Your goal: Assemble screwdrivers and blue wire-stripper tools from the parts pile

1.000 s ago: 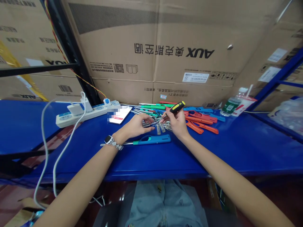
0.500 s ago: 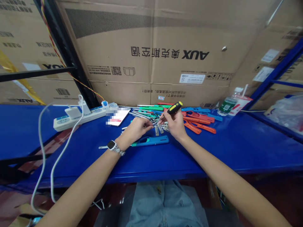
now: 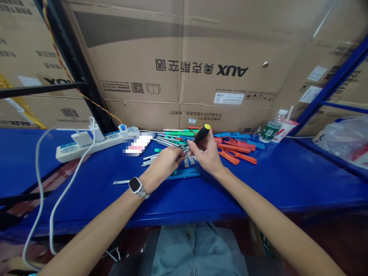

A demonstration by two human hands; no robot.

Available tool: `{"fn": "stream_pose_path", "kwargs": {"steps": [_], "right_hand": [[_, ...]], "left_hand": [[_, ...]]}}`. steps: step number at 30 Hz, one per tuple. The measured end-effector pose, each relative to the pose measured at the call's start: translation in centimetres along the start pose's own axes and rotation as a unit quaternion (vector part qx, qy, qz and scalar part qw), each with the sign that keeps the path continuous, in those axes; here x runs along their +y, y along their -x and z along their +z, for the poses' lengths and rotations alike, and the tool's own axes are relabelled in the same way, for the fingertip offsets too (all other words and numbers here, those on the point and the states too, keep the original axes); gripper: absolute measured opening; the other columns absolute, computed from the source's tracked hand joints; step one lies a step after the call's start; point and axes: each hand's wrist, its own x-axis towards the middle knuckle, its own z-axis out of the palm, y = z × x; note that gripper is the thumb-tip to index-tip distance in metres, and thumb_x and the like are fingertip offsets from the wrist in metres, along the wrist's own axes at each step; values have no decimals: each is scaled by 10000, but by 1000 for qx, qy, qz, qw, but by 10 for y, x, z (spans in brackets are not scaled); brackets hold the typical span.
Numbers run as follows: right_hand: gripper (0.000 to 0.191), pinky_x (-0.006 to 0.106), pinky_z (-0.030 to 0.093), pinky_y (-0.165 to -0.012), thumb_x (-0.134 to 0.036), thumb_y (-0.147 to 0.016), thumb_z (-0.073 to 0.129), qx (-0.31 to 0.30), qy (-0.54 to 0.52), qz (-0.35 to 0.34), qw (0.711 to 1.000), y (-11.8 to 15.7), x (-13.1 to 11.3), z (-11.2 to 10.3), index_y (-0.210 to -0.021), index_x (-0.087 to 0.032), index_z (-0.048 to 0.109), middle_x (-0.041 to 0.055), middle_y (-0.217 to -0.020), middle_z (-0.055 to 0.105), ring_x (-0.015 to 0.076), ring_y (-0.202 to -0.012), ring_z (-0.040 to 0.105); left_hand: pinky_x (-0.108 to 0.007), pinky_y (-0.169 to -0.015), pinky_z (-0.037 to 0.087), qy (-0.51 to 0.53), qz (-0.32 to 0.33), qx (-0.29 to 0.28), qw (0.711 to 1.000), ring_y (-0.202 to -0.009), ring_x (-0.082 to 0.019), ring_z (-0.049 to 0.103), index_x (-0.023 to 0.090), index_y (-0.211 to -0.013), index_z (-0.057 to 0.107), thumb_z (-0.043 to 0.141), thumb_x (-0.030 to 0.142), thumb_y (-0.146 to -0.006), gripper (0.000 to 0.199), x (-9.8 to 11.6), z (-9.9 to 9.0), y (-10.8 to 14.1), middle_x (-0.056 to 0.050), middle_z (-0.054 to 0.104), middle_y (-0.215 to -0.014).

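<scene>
My right hand (image 3: pixel 207 153) is closed around a black screwdriver with a yellow end (image 3: pixel 202 133), its handle tilted up. Close beside it, my left hand (image 3: pixel 169 159) is pinched over a pile of small metal parts; what its fingertips hold is too small to make out. Clear little tubes (image 3: pixel 189 160) lie just below the fingertips. A blue lighter body (image 3: pixel 188 173) with a metal rod rests in front, partly under my left hand. Behind are green casings (image 3: pixel 184 133) and metal rods (image 3: pixel 163 142). Orange-red casings (image 3: pixel 237 147) spread to the right.
On the blue table (image 3: pixel 258 184), a white power strip (image 3: pixel 97 143) with cables stands at the left, near a blurred flat item (image 3: pixel 139 144). A bottle (image 3: pixel 270 130) and a cup (image 3: pixel 284 129) stand back right. Cardboard boxes (image 3: pixel 186 88) rise behind.
The screwdriver handle has tipped left and now points more toward the camera. My left hand has moved slightly down, covering more of the blue lighter body. The whole view has shifted a little.
</scene>
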Motion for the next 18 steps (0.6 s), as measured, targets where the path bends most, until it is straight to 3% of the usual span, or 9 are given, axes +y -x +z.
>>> {"fn": "stream_pose_path", "kwargs": {"steps": [5, 10, 13, 16, 18], "right_hand": [[330, 385, 541, -609, -481, -904, 679, 16, -8, 0, 1000, 2, -6, -14, -1025, -304, 428, 0, -800, 580, 201, -649, 617], [393, 355, 516, -530, -589, -901, 647, 38, -31, 18, 999, 3, -12, -34, -1029, -303, 411, -9, -774, 591, 172, -540, 588], [449, 343, 496, -495, -631, -862, 677, 45, -26, 26, 998, 3, -11, -41, -1012, -299, 416, -7, -758, 594, 169, -519, 573], [458, 327, 465, -455, -640, -854, 680, 49, -35, 37, 998, 5, -8, -41, -966, -294, 401, -15, -736, 580, 155, -488, 544], [464, 313, 442, -429, -638, -853, 684, 52, -46, 47, 997, 8, -6, -39, -947, -294, 387, -29, -711, 564, 145, -463, 524]], "left_hand": [[-304, -646, 463, 56, -13, -2, 998, -691, -198, 660, 182, -836, 695, 597, 189, -924, 132, 19, 6, -5, -53, 728, -775], [-306, -647, 487, 109, -2, -11, 994, -669, -188, 661, 181, -834, 695, 617, 165, -927, 122, 38, 10, -17, -39, 735, -763], [-329, -697, 520, 111, 12, -25, 993, -747, -210, 683, 176, -907, 698, 675, 258, -921, 87, 43, 11, -18, -64, 744, -858], [-394, -816, 539, 62, 53, -37, 996, -925, -264, 666, 172, -1070, 673, 782, 514, -827, 434, 40, 9, -11, -106, 702, -1054], [-426, -873, 529, 19, 83, -61, 994, -997, -289, 636, 178, -1094, 659, 784, 607, -786, 543, 35, 6, -4, -113, 657, -1115]]}}
